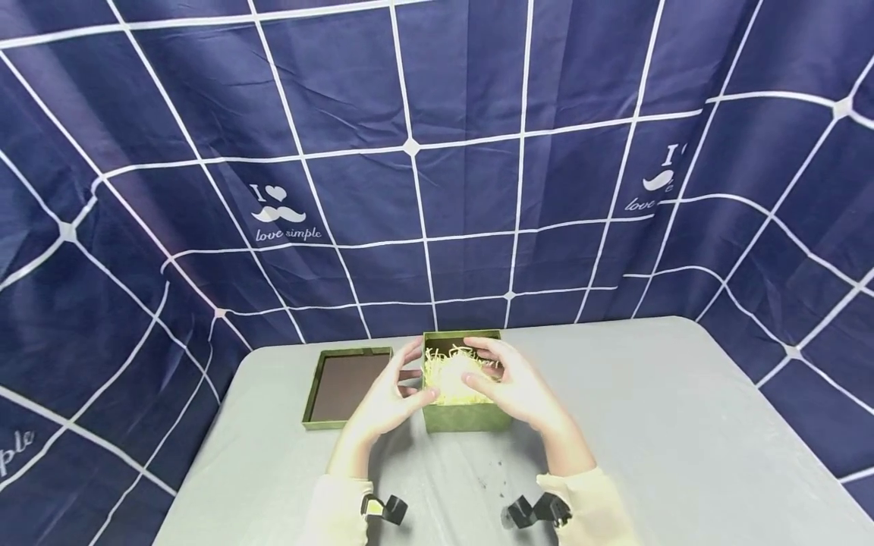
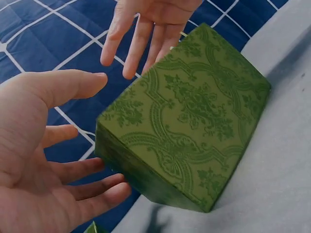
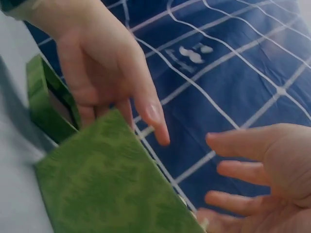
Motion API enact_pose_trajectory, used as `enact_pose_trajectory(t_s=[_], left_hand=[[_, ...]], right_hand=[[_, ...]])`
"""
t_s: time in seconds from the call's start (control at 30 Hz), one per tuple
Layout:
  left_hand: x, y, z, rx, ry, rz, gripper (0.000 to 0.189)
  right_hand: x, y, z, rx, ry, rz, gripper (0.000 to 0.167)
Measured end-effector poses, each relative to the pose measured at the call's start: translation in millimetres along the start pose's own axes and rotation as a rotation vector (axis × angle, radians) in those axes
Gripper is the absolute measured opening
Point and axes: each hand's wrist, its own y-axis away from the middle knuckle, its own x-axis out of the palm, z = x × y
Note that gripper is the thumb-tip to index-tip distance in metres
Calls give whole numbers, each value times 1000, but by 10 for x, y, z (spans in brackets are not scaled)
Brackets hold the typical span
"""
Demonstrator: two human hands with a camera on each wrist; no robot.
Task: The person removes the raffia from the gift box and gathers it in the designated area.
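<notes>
A green patterned box (image 1: pixel 467 418) stands open on the table, holding pale yellow shredded paper (image 1: pixel 444 387). Along its left side is my left hand (image 1: pixel 382 402), fingers spread and the thumb reaching over the near left corner. My right hand (image 1: pixel 515 383) is at the right side, its fingers and thumb over the paper filling. In the left wrist view the box (image 2: pixel 189 116) shows its damask-like pattern, with the left fingertips close to its side. The right wrist view shows my right hand (image 3: pixel 267 179) with loosely extended fingers near the box's rim. Neither hand grips anything.
Left of the box lies a shallow green lid (image 1: pixel 324 425), its brown inside facing up. The grey-white table (image 1: pixel 649 425) extends on both sides. A dark blue curtain (image 1: pixel 471 189) with white lines hangs behind and along the sides.
</notes>
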Motion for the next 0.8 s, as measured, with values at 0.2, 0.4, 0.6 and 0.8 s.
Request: enact_pose_trajectory(t_s=[0.2,0.4,0.6,0.8], left_hand=[[-6,8,77,-31,24,36,93],[0,-2,140,-39,55,59,94],[0,-14,199,-70,68,63,94],[-3,-26,234,-64,66,76,92]], right_hand=[[143,5,13,-16,157,-49,56],[218,-15,24,125,178,-59,58],[283,-36,42,239,129,-41,62],[297,-78,14,284,118,1,71]])
